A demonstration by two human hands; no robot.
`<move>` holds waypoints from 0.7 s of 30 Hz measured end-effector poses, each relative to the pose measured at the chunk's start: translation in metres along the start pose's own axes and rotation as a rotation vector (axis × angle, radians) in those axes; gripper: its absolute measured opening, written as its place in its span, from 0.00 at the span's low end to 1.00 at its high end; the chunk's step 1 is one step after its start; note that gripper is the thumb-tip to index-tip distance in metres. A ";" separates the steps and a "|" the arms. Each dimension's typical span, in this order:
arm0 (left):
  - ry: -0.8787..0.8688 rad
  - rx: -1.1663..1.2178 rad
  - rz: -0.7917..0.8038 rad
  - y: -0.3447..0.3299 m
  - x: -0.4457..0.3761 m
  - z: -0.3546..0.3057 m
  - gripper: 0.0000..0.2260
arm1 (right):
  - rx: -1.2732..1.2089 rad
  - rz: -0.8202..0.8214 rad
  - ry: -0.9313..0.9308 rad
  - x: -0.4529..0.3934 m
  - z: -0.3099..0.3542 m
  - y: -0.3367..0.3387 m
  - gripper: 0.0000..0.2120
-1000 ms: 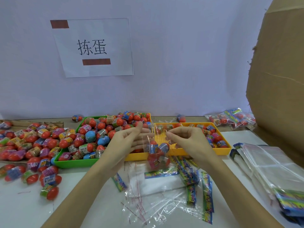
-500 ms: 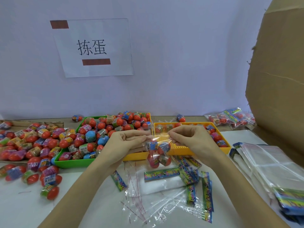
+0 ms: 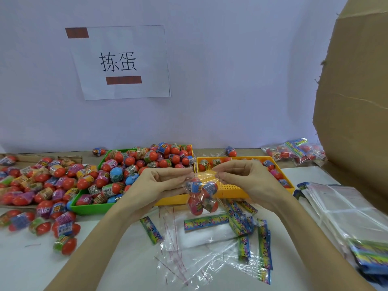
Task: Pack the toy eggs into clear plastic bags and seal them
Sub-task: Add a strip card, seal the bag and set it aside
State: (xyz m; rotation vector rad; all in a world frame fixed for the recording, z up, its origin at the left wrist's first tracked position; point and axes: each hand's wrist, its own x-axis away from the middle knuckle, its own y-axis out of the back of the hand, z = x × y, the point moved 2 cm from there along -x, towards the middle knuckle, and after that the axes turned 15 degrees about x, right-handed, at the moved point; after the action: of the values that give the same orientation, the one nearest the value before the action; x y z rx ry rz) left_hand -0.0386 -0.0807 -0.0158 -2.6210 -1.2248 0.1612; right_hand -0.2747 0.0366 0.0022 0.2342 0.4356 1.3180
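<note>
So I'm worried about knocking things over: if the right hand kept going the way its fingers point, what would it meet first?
The right hand points left, pinching the bag top. Going on, it would probably meet the left hand fingers first; depth is unclear.

Glossy clear plastic bag (image 3: pixel 202 186); matt brown cardboard (image 3: pixel 357 97); white paper sign (image 3: pixel 121 61).

**Bag held up at the mouth, eggs inside**

We see both hands raised over the table (image 3: pixel 31 265). Left hand (image 3: pixel 161 185) and right hand (image 3: pixel 245 181) each pinch the top edge of a clear bag (image 3: pixel 201 194) with toy eggs (image 3: pixel 196 203) hanging in it. Behind: green tray (image 3: pixel 88 207) heaped with eggs, yellow tray (image 3: pixel 231 191) with a few. Loose eggs (image 3: pixel 42 185) piled to the left. Empty bags (image 3: pixel 201 257) with colourful header strips lie below the hands; a bag stack (image 3: pixel 344 208) sits right; packed bags (image 3: pixel 294 152) far right.
</note>
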 end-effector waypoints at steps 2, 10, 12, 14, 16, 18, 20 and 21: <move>-0.015 -0.041 0.034 0.000 0.000 -0.001 0.14 | 0.001 -0.001 0.000 -0.001 -0.002 0.001 0.07; -0.092 -0.186 0.175 0.009 0.000 -0.003 0.17 | 0.091 0.026 0.006 0.000 -0.007 0.003 0.11; -0.114 -0.211 0.203 0.009 0.001 -0.004 0.18 | 0.119 0.027 0.011 -0.001 -0.008 0.004 0.11; -0.142 -0.248 0.235 0.011 0.001 -0.003 0.18 | 0.131 0.031 0.023 -0.001 -0.009 0.004 0.10; -0.164 -0.279 0.263 0.009 0.003 -0.005 0.18 | 0.140 0.033 0.040 -0.001 -0.009 0.004 0.10; -0.180 -0.301 0.279 0.008 0.005 -0.007 0.17 | 0.167 0.029 0.053 -0.001 -0.009 0.003 0.11; -0.174 -0.313 0.276 0.008 0.006 -0.008 0.16 | 0.209 0.030 0.064 -0.002 -0.008 0.003 0.13; -0.175 -0.317 0.271 0.008 0.006 -0.008 0.15 | 0.227 0.032 0.068 -0.002 -0.008 0.003 0.14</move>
State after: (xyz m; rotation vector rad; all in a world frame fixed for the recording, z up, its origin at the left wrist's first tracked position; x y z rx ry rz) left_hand -0.0275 -0.0822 -0.0103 -3.1035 -1.0093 0.2693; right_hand -0.2806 0.0347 -0.0033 0.3874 0.6420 1.3108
